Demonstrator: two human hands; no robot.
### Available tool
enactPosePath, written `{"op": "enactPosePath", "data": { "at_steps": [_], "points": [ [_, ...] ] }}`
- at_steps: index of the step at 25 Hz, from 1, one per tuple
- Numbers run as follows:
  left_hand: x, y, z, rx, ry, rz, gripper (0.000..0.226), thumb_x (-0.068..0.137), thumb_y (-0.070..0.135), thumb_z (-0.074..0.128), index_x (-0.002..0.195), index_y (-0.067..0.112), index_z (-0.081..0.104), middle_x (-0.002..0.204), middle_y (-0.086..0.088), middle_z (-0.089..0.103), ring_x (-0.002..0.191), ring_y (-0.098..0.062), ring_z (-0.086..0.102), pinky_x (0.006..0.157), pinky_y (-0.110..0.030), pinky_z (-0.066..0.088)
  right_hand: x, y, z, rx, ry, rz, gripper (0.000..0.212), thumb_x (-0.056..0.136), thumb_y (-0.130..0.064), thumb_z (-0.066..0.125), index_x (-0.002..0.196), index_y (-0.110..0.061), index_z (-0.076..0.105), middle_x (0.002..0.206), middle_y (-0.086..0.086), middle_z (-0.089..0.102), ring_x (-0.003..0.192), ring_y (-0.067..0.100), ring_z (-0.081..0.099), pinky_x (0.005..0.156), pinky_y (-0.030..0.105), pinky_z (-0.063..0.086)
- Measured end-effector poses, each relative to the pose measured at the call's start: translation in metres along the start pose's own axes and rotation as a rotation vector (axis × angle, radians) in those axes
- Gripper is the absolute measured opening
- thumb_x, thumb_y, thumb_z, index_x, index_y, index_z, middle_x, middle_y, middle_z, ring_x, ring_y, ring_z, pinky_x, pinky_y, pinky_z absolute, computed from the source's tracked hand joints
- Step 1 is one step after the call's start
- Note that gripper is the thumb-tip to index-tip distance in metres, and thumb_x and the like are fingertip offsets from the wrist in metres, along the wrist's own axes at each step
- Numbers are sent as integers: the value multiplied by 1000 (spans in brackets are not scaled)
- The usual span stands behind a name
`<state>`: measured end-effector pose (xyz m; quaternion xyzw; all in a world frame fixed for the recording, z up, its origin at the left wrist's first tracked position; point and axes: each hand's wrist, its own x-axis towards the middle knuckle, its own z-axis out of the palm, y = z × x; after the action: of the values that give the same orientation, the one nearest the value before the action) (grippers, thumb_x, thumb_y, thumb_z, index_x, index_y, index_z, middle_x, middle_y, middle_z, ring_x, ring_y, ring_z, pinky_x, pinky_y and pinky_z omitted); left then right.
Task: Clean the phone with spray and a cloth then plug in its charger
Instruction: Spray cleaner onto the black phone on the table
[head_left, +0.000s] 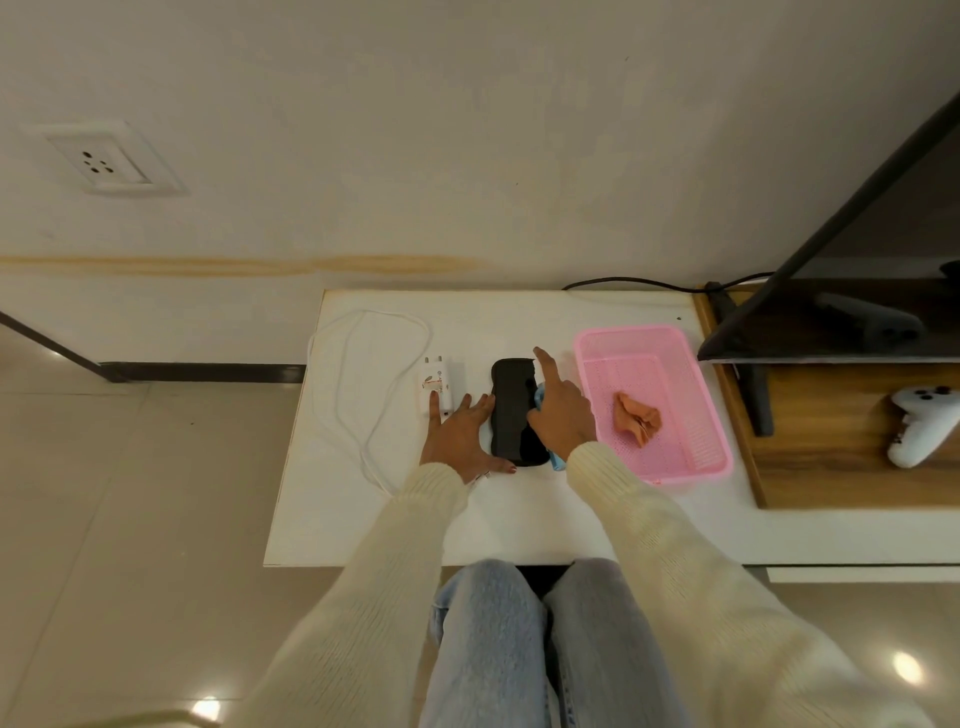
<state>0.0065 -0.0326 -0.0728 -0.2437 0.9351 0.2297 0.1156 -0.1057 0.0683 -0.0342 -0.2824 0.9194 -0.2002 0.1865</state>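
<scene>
The pink basket (636, 331) stands on the white table (519, 519) to the right of the phone, and the only thing in it is a crumpled peach cloth (638, 418), lying near its middle on the mesh floor. The black phone (514, 410) lies flat at the middle of the table, long side running away from the person. The left grip (460, 434) is released, its fingers straight and spread flat on the table against the phone's left edge. The right grip (563, 415) grasps a pale blue spray bottle (557, 461) over the phone's right edge, forefinger stretched forward. Just left of the left grip lies the white charger (440, 387), prongs pointing to the wall, its cable (353, 374) looped across the table's left side.
</scene>
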Motion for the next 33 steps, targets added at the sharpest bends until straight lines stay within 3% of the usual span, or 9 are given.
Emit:
{"op": "enactPosePath", "data": {
  "at_steps": [3, 14, 19, 23, 30, 33],
  "points": [
    [0, 0, 1, 6, -3, -5, 111, 66, 70, 65, 150, 28, 7, 155, 3, 24, 145, -12, 8, 102, -40, -31, 0, 1, -1, -20, -19, 37, 78, 83, -2, 52, 145, -28, 13, 76, 9, 50, 63, 22, 51, 54, 33, 47],
    [0, 2, 1, 5, 6, -6, 111, 66, 69, 66, 150, 27, 7, 155, 2, 24, 145, -13, 8, 102, -40, -30, -2, 2, 2, -32, -39, 40, 68, 83, -2, 56, 137, -26, 22, 78, 8, 52, 61, 22, 55, 58, 37, 55],
    [0, 1, 2, 0, 16, -3, 111, 65, 69, 67, 150, 27, 9, 155, 1, 23, 145, -12, 8, 103, -40, -30, -6, -3, 2, 34, -49, -5, 77, 82, 0, 56, 144, -27, 17, 79, 7, 52, 58, 18, 51, 48, 26, 44],
    [0, 0, 3, -4, 23, -4, 111, 65, 68, 68, 150, 26, 12, 155, 3, 25, 145, -11, 9, 104, -40, -30, -17, -14, 7, 59, -127, -59, 81, 84, -3, 56, 146, -32, 12, 97, 14, 59, 77, 25, 60, 67, 36, 55],
    [3, 1, 4, 62, 13, -6, 110, 65, 71, 65, 150, 26, 12, 154, 5, 26, 145, -13, 12, 103, -43, -28, -27, -18, 14, 5, -213, -48, 85, 84, -4, 56, 147, -34, 8, 91, 12, 54, 74, 24, 57, 65, 34, 51],
    [4, 0, 5, 74, 17, -3, 110, 65, 71, 64, 150, 26, 12, 155, 5, 26, 145, -13, 13, 104, -44, -28, -27, -17, 15, 6, -203, -43, 78, 84, -6, 57, 145, -32, 14, 99, 14, 55, 77, 27, 56, 68, 34, 48]
  ]
}}
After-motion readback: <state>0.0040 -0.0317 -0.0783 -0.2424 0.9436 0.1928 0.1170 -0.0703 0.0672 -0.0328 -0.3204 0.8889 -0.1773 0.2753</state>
